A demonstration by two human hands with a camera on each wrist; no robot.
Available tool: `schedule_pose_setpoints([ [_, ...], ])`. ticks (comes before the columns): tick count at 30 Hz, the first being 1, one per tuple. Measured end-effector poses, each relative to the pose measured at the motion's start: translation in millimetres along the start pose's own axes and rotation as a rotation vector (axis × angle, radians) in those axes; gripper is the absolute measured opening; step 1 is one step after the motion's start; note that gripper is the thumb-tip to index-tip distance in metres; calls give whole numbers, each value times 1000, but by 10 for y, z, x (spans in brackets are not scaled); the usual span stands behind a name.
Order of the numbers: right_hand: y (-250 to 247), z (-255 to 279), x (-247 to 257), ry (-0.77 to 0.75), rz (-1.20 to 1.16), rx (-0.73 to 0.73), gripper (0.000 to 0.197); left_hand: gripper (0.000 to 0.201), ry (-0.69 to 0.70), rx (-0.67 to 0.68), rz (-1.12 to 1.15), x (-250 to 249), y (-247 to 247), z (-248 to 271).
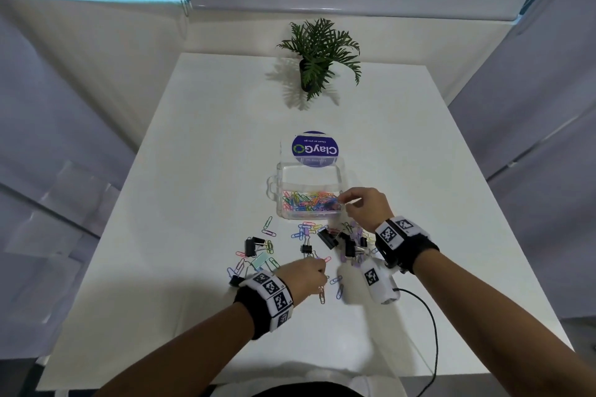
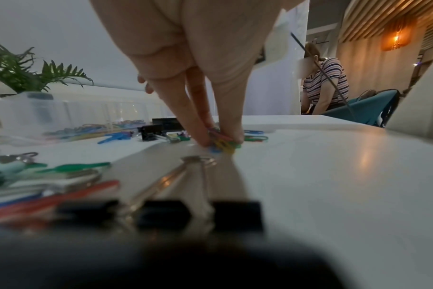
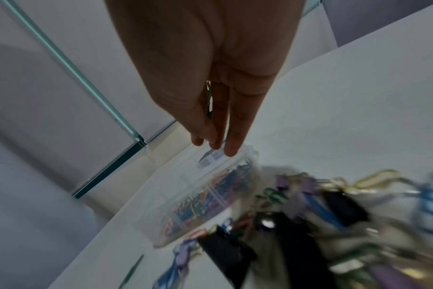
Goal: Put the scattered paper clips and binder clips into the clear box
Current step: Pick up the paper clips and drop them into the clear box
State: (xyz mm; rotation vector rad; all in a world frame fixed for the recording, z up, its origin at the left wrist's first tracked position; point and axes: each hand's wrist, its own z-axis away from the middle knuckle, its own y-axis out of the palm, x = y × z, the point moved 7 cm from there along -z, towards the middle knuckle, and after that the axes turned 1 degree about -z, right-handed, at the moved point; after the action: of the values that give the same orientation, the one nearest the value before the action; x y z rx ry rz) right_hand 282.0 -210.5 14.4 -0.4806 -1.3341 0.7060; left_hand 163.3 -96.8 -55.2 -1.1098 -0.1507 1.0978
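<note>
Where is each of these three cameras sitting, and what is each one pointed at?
Head: worn on the head, looking down at the table, clear box and both forearms.
Left wrist: low over the table, looking along the left hand, which pinches paper clips.
Right wrist: looking along the right hand, held above the box.
Shared: all three show the box with its coloured clips; head and left wrist also show the plant.

At the far end of your white table (image 1: 200, 145) stands a small potted plant (image 1: 317, 55), upright. Nearer, just behind the box, lies a round purple sticker (image 1: 314, 147) reading "ClayGo". To your right, beyond the table, a person in a striped shirt (image 2: 324, 78) sits on a teal chair (image 2: 363, 109).
</note>
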Motion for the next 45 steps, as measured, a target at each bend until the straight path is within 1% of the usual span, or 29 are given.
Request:
schedule_pose_setpoints([
  [1, -6, 65, -26, -13, 12, 10, 24, 23, 22, 5, 19, -3, -7, 9],
  [3, 16, 209, -64, -51, 72, 53, 23, 29, -23, -2, 88, 42, -46, 32],
  [4, 46, 285, -77, -74, 107, 94, 22, 33, -50, -34, 147, 67, -73, 45],
  [5, 98, 368, -94, -92, 132, 157, 21, 38, -66, -70, 179, 99, -88, 42],
  [8, 316, 654, -151, -160, 236, 415, 15, 54, -95, -137, 218, 186, -102, 80],
  [10, 446, 813, -212, -209, 335, 523, 23, 56, -128, -157, 217, 230, -114, 109],
  [11, 498, 869, -253, -212, 340, 551, 29, 54, -147, -159, 189, 247, -112, 121],
  [15, 653, 933, -360, -187, 267, 529, 35, 47, -267, -124, -68, 315, -103, 177],
  [18, 750, 914, -395, -133, 236, 513, 42, 45, -311, -102, -125, 333, -49, 177],
  [24, 886, 860, -291, -141, 219, 453, 53, 35, -364, -87, -29, 311, -29, 97],
  [26, 910, 834, -236, -167, 230, 444, 57, 28, -359, -118, 50, 303, -38, 76],
  [28, 942, 813, -199, -196, 244, 457, 59, 19, -347, -178, 161, 326, -47, 84],
  [29, 959, 807, -186, -213, 253, 471, 58, 19, -345, -209, 203, 342, -55, 100],
  [31, 992, 802, -171, -247, 302, 510, 56, 22, -336, -254, 247, 379, -73, 146],
  [34, 1028, 807, -151, -299, 377, 569, 52, 17, -314, -307, 229, 417, -141, 215],
  [36, 1041, 830, -118, -339, 407, 600, 41, 15, -314, -327, 228, 455, -176, 245],
  [39, 1046, 870, -98, -363, 446, 635, 21, 16, -317, -309, 249, 480, -174, 260],
  [43, 1018, 887, -137, -354, 433, 638, 13, 23, -289, -274, 240, 403, -163, 267],
  [45, 971, 870, -185, -313, 405, 612, 10, 29, -270, -239, 234, 348, -128, 260],
])
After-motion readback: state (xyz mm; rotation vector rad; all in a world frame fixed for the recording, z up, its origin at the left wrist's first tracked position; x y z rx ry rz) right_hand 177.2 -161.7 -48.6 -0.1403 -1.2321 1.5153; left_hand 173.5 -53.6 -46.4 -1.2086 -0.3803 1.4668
